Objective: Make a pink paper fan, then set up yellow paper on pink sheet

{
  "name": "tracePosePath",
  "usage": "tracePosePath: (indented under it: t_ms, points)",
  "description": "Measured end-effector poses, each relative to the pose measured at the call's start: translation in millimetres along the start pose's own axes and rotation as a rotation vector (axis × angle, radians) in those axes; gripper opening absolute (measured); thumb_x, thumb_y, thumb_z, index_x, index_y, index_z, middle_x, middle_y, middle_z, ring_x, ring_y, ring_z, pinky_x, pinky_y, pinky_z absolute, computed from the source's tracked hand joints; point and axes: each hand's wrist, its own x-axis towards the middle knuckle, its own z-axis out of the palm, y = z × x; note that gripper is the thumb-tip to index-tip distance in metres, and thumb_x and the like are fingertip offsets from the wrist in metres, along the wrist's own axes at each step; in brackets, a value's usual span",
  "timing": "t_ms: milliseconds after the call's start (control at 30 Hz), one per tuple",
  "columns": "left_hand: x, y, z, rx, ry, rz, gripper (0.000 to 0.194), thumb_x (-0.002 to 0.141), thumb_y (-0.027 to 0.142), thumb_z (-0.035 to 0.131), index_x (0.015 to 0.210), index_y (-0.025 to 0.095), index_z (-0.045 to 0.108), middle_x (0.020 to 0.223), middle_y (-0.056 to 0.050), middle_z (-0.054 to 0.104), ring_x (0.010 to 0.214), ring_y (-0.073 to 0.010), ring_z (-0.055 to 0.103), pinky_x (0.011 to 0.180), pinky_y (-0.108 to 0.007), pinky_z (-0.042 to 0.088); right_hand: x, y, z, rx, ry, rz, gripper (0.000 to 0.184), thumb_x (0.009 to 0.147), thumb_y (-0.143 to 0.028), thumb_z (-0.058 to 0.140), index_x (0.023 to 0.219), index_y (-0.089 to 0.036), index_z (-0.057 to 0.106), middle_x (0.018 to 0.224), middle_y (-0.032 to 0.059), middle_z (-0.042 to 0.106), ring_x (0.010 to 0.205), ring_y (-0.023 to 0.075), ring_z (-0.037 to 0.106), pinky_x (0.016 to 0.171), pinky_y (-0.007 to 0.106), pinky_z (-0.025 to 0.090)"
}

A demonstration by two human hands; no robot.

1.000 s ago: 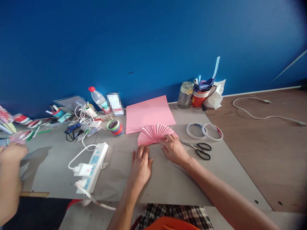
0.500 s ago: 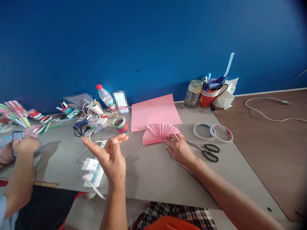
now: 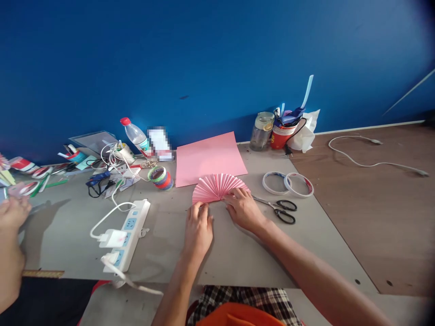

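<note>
A pink pleated paper fan (image 3: 220, 186) lies spread in a half circle on the grey table. My right hand (image 3: 246, 209) rests on its right end, fingers bent over the pleats and thumb near the centre, holding it down. At the fan's lower left corner is my left hand (image 3: 199, 228), its fingertips touching the edge and the thumb apart from the fingers. Behind the fan lies a flat sheet of pink paper (image 3: 210, 158). Scissors (image 3: 280, 209) with black handles lie just right of my right hand, the blade tips near its fingers.
Two tape rolls (image 3: 301, 184) lie right of the fan. A glass jar (image 3: 261, 131) and a red cup (image 3: 283, 136) of tools stand by the wall. Stacked coloured tapes (image 3: 161, 179) and a power strip (image 3: 131, 235) are on the left. Another person's hand (image 3: 15, 213) shows far left.
My left hand has come down from the air, moving right to the fan's left corner. My right hand stays on the fan. The whole view has shifted, so things appear farther left.
</note>
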Motion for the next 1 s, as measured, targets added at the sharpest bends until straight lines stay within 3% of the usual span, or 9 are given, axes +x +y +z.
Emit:
tracePosePath:
  t_ms: [233, 567, 833, 1000]
  points:
    - [4, 0, 0.8, 0.064, -0.063, -0.033, 0.035, 0.086, 0.016, 0.049, 0.122, 0.014, 0.054, 0.113, -0.014, 0.054, 0.107, -0.0275, 0.052, 0.093, -0.043, 0.048, 1, -2, -7, -0.041, 0.076, 0.042, 0.020, 0.087, -0.018, 0.048, 0.094, -0.020, 0.066, 0.100, 0.0082, 0.058, 0.094, 0.0220, 0.046, 0.083, 0.033, 0.031]
    - [6, 0, 2.3, 0.135, -0.154, -0.063, 0.035, 0.086, 0.018, 0.050, 0.120, 0.015, 0.054, 0.111, -0.013, 0.055, 0.103, -0.0277, 0.053, 0.089, -0.042, 0.048, 0, -3, -10, -0.126, -0.009, 0.101, 0.015, 0.085, -0.020, 0.051, 0.090, -0.020, 0.065, 0.099, 0.0096, 0.058, 0.094, 0.0238, 0.047, 0.083, 0.036, 0.031]
    - [8, -7, -2.9, 0.087, -0.068, -0.061, 0.032, 0.087, 0.017, 0.048, 0.118, 0.017, 0.055, 0.111, -0.013, 0.059, 0.104, -0.0282, 0.055, 0.090, -0.043, 0.047, 0, -1, -6, -0.063, 0.096, 0.064, 0.018, 0.086, -0.019, 0.049, 0.092, -0.020, 0.066, 0.098, 0.0085, 0.058, 0.096, 0.0224, 0.046, 0.092, 0.036, 0.030]
    - [12, -27, -6.6, -0.148, 0.088, -0.154, 0.040, 0.088, 0.020, 0.047, 0.128, 0.018, 0.047, 0.105, -0.012, 0.062, 0.101, -0.0235, 0.058, 0.089, -0.040, 0.048, 1, -3, -9, -0.009, 0.115, 0.048, 0.019, 0.086, -0.017, 0.049, 0.091, -0.019, 0.067, 0.096, 0.0076, 0.059, 0.093, 0.0209, 0.047, 0.089, 0.034, 0.031]
